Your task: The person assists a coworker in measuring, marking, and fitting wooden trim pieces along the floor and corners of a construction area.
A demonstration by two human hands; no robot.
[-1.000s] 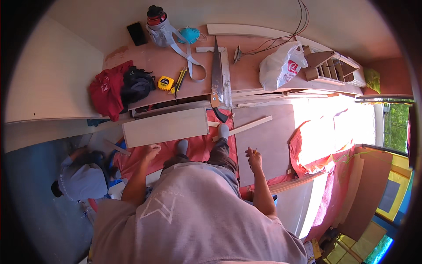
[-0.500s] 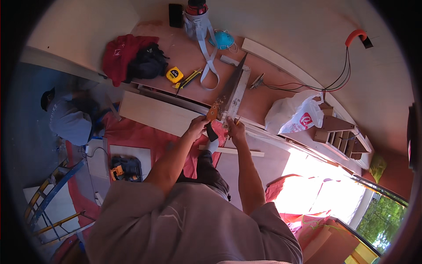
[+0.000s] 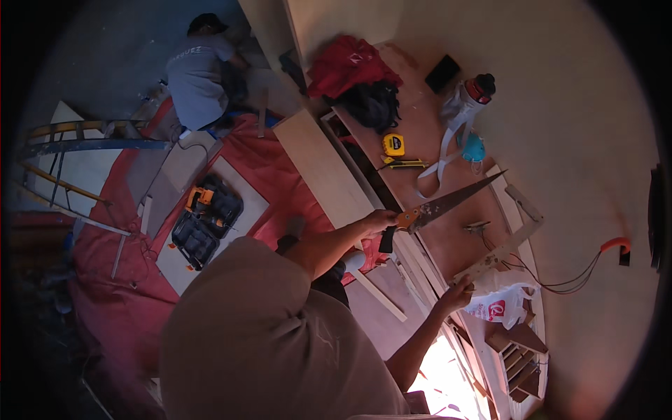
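Observation:
My left hand (image 3: pixel 379 222) is closed round the handle of a handsaw (image 3: pixel 458 199), an orange and black grip with a long tapering blade that points to the far right over the bench. In my right hand (image 3: pixel 456 294) is the end of an L-shaped try square (image 3: pixel 498 253), held out over the bench's right part. The saw and the square are apart. A yellow tape measure (image 3: pixel 393 145) and a yellow utility knife (image 3: pixel 408 164) lie on the brown bench top (image 3: pixel 420 112) beyond the saw's handle.
A red cloth bag (image 3: pixel 353 66), a strapped bottle (image 3: pixel 479 89), a teal mask (image 3: pixel 473 148) and a white plastic bag (image 3: pixel 500 301) lie on the bench. Wires (image 3: pixel 574 283) hang from the wall. Left are an open tool case (image 3: pixel 203 227), a ladder (image 3: pixel 91 147) and a crouching person (image 3: pixel 199 77).
The view has turned, and my hands have moved apart. The saw has swung to point right, and the square has been lifted away from it toward the plastic bag.

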